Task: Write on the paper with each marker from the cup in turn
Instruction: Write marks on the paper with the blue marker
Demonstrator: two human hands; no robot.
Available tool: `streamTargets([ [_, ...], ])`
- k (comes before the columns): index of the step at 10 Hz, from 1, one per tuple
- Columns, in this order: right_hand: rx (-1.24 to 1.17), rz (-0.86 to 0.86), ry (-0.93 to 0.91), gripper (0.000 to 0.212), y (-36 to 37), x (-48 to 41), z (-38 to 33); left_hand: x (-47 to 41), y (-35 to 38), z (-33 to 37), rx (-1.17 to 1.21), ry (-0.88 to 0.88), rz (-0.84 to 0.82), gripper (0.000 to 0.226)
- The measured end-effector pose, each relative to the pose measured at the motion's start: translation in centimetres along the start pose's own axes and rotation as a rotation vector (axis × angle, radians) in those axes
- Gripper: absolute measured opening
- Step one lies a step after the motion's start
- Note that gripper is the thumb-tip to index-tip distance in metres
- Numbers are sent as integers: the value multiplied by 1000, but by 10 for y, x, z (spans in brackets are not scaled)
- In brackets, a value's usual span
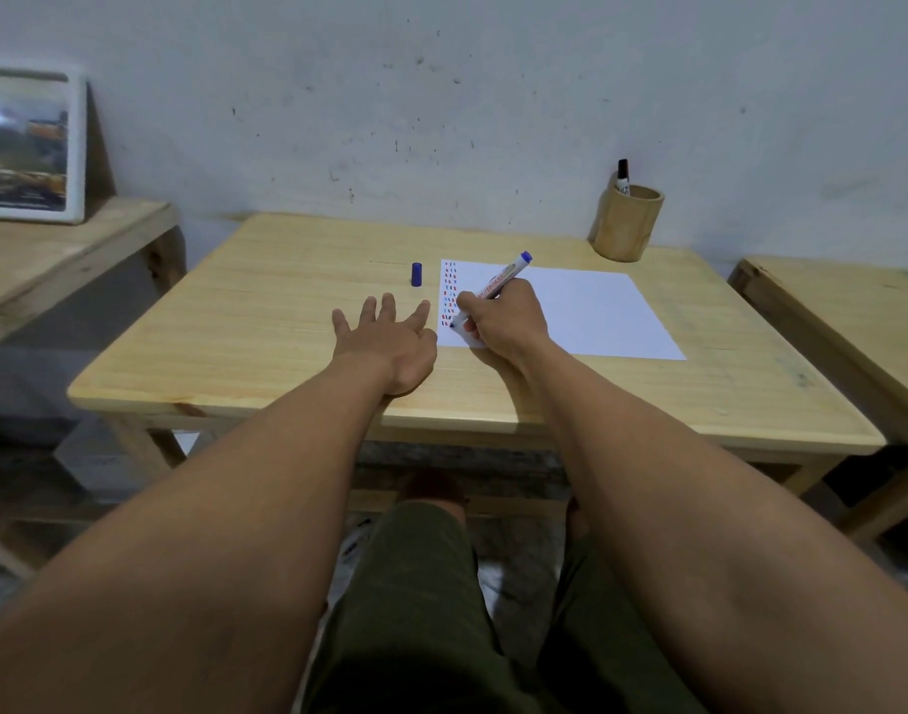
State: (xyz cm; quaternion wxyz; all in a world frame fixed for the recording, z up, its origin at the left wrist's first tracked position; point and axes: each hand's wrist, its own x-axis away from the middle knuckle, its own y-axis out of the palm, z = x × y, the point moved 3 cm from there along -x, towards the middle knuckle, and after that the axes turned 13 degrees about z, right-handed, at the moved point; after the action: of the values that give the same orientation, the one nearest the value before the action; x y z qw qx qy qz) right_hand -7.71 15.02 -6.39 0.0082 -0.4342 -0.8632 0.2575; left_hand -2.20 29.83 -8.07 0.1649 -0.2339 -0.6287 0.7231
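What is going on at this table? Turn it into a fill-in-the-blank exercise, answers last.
The right hand holds a marker with a ____ end, its tip on the paper.
The loose cap stands on the table, ____ of the paper.
The second marker, in the cup, has a ____ cap.
Missing: blue; left; black.

A single head-worn wide-angle camera is looking forward and down onto the worktop [266, 322] from close above its near edge, facing the wall [493, 95].
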Motion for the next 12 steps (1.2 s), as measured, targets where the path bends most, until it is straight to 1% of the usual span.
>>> streamTargets([
  [2, -30, 33, 19, 26, -4, 0, 0, 1, -2, -1, 7, 5, -7, 58],
  [4, -10, 18, 11, 20, 0, -1, 1, 2, -2, 0, 8, 4, -8, 58],
  [7, 6, 13, 1, 18, 1, -3, 2, 3, -3, 1, 4, 3, -7, 58],
  [8, 7, 15, 3, 24, 0, -3, 2, 3, -3, 1, 10, 5, -9, 58],
  [10, 17, 2, 7, 18, -1, -3, 1, 3, -3, 1, 10, 7, -5, 58],
  [11, -2, -12, 31, 25, -1, -2, 0, 3, -3, 0, 8, 4, -12, 59],
  [12, -14, -21, 36, 27, -3, -1, -1, 3, -3, 0, 6, 5, -11, 59],
])
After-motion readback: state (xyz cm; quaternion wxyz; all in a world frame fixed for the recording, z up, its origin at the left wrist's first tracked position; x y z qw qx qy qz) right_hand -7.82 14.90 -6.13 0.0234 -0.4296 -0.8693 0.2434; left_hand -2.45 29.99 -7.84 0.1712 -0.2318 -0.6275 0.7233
